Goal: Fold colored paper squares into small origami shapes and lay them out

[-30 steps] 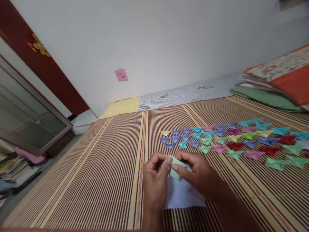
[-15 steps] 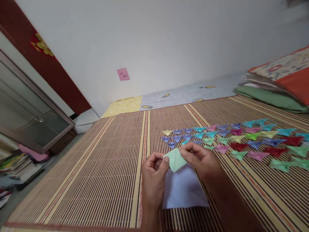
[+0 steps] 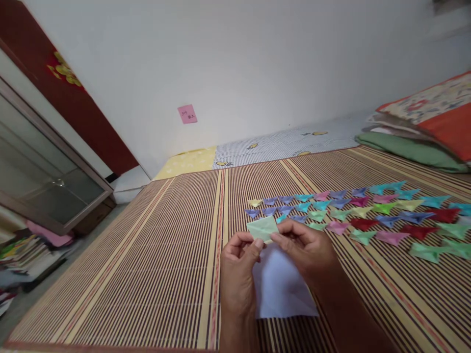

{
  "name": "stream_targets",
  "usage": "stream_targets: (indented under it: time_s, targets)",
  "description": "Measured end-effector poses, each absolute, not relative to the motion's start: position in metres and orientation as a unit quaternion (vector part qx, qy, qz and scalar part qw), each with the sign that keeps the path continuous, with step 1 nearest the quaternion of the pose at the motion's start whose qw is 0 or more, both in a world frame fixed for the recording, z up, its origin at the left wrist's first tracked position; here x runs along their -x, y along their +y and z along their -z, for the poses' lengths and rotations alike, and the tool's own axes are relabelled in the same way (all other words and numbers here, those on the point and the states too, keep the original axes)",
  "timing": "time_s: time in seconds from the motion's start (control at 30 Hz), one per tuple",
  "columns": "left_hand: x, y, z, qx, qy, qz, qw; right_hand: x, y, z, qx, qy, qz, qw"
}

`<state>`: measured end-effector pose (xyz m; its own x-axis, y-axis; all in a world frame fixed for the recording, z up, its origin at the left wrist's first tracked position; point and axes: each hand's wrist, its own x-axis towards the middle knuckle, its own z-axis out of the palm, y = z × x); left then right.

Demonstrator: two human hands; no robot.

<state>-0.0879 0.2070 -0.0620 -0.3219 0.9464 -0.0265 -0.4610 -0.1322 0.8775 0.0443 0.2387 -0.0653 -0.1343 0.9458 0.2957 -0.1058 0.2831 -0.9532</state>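
My left hand (image 3: 241, 260) and right hand (image 3: 301, 245) pinch the green paper (image 3: 263, 229) between thumbs and fingers, above a pale sheet (image 3: 285, 284) lying on the striped mat (image 3: 165, 264). Folded paper pieces (image 3: 363, 224) stand in rows beyond my right hand; a pink note (image 3: 187, 114) hangs on the white wall (image 3: 239, 63), and cushions (image 3: 430, 122) lie at the far right.

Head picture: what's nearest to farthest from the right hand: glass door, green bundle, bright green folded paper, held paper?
From the right hand:
1. Held paper: in its fingers.
2. Bright green folded paper: in the rows, to the right.
3. Green bundle: farther back, on the right.
4. Glass door: far left side.
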Motion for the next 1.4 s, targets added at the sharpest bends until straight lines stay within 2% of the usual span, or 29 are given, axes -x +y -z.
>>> stream_targets:
  time_s: [0.17, 0.3, 0.53, 0.73, 0.9, 1.07, 1.4]
  targets:
    - [0.095, 0.202, 0.058, -0.355, 0.494, -0.667, 0.430, -0.051, 0.238, 0.060, 0.389, -0.673, -0.357, 0.519]
    - [0.097, 0.199, 0.052, -0.383, 0.481, -0.662, 0.429, -0.048, 0.237, 0.059, 0.382, -0.693, -0.306, 0.530]
    - [0.099, 0.198, 0.050, -0.432, 0.454, -0.673, 0.393, -0.045, 0.232, 0.058, 0.370, -0.649, -0.412, 0.521]
    - [0.113, 0.191, 0.046, -0.528, 0.516, -0.609, 0.289, -0.045, 0.232, 0.058, 0.361, -0.662, -0.351, 0.555]
    - [0.111, 0.189, 0.047, -0.489, 0.466, -0.630, 0.383, -0.045, 0.231, 0.059, 0.344, -0.675, -0.319, 0.569]
    - [0.106, 0.192, 0.046, -0.450, 0.434, -0.653, 0.427, -0.044, 0.229, 0.055, 0.335, -0.656, -0.365, 0.569]
    - [0.107, 0.190, 0.042, -0.552, 0.439, -0.626, 0.334, -0.043, 0.227, 0.048, 0.313, -0.659, -0.356, 0.584]
